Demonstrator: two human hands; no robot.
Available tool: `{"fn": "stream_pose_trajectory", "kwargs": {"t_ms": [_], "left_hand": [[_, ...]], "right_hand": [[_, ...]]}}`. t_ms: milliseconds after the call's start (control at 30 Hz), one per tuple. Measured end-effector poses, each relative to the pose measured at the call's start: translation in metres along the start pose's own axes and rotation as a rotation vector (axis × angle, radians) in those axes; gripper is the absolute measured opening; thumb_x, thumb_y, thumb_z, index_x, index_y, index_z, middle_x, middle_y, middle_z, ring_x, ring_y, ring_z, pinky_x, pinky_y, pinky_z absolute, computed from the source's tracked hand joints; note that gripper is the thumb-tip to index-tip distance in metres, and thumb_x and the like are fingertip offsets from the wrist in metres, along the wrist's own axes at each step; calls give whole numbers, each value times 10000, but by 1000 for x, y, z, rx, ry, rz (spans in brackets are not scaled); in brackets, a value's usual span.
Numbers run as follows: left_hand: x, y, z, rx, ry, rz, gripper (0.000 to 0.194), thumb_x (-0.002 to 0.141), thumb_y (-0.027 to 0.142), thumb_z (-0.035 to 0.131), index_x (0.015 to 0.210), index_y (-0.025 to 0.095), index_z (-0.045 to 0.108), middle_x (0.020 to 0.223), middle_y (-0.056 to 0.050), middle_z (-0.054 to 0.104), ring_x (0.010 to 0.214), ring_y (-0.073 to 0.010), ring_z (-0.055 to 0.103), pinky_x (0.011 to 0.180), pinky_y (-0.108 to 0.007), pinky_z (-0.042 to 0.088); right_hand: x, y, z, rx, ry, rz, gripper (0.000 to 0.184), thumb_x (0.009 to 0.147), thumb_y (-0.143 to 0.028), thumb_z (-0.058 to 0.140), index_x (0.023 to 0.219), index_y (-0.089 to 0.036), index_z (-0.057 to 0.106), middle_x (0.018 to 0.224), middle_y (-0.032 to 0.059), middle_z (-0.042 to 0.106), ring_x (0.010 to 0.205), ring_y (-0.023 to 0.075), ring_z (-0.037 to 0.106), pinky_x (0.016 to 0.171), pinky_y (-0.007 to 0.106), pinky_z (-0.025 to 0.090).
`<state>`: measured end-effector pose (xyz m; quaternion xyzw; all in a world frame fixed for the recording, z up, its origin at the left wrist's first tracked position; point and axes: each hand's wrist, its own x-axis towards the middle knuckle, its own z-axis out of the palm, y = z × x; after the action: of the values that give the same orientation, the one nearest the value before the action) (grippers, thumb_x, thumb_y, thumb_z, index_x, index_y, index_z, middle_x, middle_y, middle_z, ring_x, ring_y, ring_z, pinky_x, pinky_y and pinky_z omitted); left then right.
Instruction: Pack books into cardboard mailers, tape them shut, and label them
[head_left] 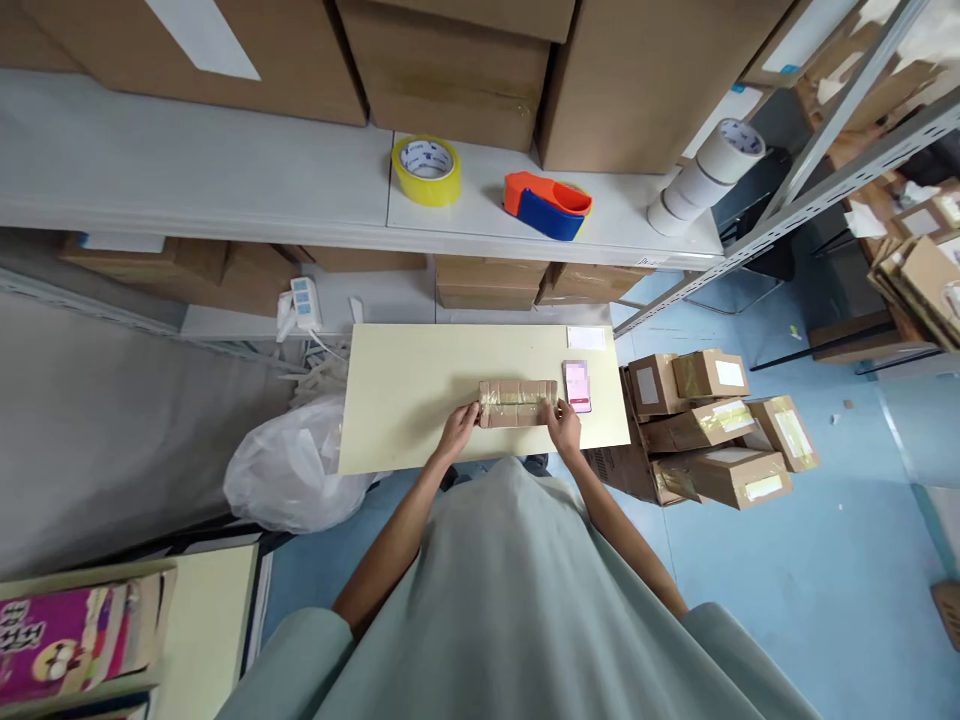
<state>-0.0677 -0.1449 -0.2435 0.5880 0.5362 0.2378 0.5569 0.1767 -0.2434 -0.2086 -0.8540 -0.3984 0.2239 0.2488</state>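
Note:
A small brown cardboard box (517, 393) with clear tape across its top is held just over the cream table (420, 370). At its left end my left hand (459, 430) grips the edge with closed fingers. My right hand (564, 428) closes on the opposite end, its fingers over the front right corner. Right beside that hand lies a phone (577, 385) with a pinkish lit screen. A white label or slip (586, 338) lies behind the phone. The underside of the box is hidden.
On the shelf (300, 170) ahead are a yellow tape roll (426, 170), an orange and blue tape dispenser (548, 205) and stacked white rolls (705, 178). Taped boxes (720, 425) are piled on the floor at right. A white plastic bag (296, 465) bulges at left.

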Motion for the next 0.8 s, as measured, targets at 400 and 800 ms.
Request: {"fn": "stream_pose_trajectory", "kwargs": {"t_ms": [400, 800], "left_hand": [[12, 15, -42, 124, -117, 182, 274, 974, 338, 627, 1167, 202, 765, 1291, -143, 754, 1145, -261, 755, 1008, -383, 619], [-6, -17, -58, 251, -114, 1, 248, 861, 139, 724, 1076, 228, 809, 1064, -102, 838, 961, -298, 818, 900, -408, 643]], "right_hand": [[-10, -26, -4, 58, -16, 20, 436, 998, -593, 582, 806, -213, 676, 856, 78, 764, 781, 229, 692, 684, 283, 498], [-38, -33, 39, 111, -67, 134, 238, 881, -156, 670, 1072, -214, 800, 1037, 87, 840, 832, 231, 803, 816, 326, 630]]}}
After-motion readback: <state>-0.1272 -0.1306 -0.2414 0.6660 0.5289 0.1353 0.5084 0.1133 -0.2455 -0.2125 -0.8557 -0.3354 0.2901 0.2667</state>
